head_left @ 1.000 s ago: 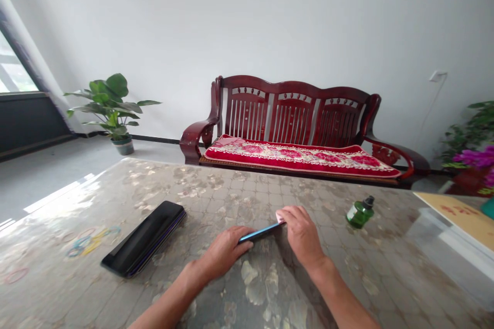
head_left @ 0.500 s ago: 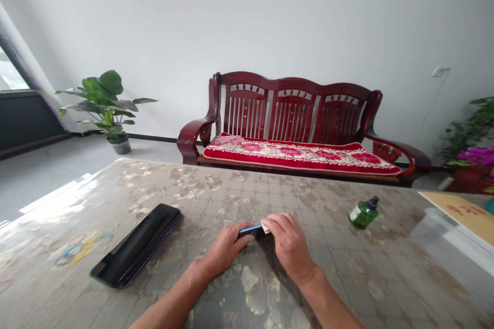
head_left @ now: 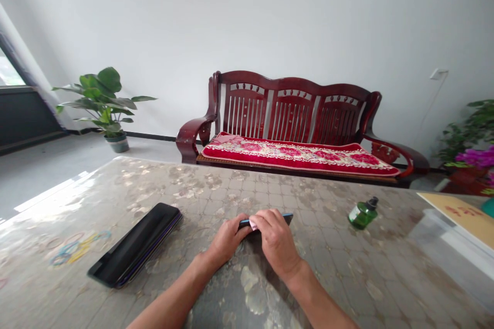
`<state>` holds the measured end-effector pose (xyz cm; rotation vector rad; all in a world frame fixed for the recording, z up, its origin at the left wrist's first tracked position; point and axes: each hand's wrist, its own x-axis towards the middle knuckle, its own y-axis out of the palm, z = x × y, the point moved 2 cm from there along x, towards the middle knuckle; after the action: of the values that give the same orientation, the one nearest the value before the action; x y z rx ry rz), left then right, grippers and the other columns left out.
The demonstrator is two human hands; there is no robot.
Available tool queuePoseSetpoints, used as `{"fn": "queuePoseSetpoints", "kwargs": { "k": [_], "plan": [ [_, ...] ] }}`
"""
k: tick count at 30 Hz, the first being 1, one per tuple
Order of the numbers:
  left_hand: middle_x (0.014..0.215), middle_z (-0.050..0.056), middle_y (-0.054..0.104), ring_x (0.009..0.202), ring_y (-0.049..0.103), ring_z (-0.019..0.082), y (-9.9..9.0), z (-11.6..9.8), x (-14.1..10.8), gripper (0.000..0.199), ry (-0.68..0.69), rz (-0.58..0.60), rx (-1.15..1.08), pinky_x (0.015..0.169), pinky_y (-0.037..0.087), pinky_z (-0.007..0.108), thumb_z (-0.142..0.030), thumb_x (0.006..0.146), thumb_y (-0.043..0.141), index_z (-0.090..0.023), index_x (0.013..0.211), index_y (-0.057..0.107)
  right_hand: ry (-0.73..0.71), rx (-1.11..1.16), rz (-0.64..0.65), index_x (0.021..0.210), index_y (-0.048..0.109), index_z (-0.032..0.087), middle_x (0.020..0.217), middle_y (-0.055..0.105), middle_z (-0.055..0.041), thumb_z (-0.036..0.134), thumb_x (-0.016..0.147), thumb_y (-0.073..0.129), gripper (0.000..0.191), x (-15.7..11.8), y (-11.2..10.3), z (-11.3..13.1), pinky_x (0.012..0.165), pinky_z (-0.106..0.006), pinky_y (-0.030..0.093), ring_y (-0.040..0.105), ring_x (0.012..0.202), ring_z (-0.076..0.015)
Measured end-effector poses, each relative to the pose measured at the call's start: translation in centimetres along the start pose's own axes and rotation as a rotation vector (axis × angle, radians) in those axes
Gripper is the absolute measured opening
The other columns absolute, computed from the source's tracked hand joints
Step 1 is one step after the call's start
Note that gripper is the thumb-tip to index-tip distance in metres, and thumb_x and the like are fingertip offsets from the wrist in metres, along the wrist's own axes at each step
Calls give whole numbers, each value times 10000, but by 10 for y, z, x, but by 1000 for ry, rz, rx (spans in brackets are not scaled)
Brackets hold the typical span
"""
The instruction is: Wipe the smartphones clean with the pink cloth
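My left hand [head_left: 228, 237] is closed on the left end of a thin dark phone [head_left: 288, 218] with a blue edge, tilted above the table. My right hand [head_left: 277, 239] pinches a small pale pinkish-white wipe [head_left: 253, 223] and presses it against the phone's edge, close to the left fingers. The right fingers hide the phone's middle; its right end sticks out past them. Left of my hands lies a stack of black phones [head_left: 136, 247], the top one with a glossy dark face.
Several coloured rubber bands [head_left: 77, 249] lie at the left. A green pump bottle [head_left: 363, 214] stands at the right, near a clear plastic box [head_left: 443, 236] and a tan card [head_left: 459, 216]. Beyond the patterned table [head_left: 216, 185] is a red wooden bench [head_left: 293, 113].
My right hand has slid left along the phone with the wipe, close to my left hand. The phone's right end now shows beyond my right fingers.
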<state>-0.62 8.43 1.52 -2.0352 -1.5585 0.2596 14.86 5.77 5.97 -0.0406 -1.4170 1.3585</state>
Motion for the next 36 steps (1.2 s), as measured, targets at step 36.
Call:
{"fn": "queuePoseSetpoints", "kwargs": {
  "k": [36],
  "plan": [
    [811, -22, 688, 775, 637, 178, 4, 9, -2, 167, 15, -14, -1, 699, 421, 236, -342, 917, 500, -220, 907, 614, 0, -46, -86, 1043, 658, 217, 950, 641, -48, 117, 956, 458, 240, -6, 1, -1, 800, -332, 450, 536, 885, -197]
  ]
}}
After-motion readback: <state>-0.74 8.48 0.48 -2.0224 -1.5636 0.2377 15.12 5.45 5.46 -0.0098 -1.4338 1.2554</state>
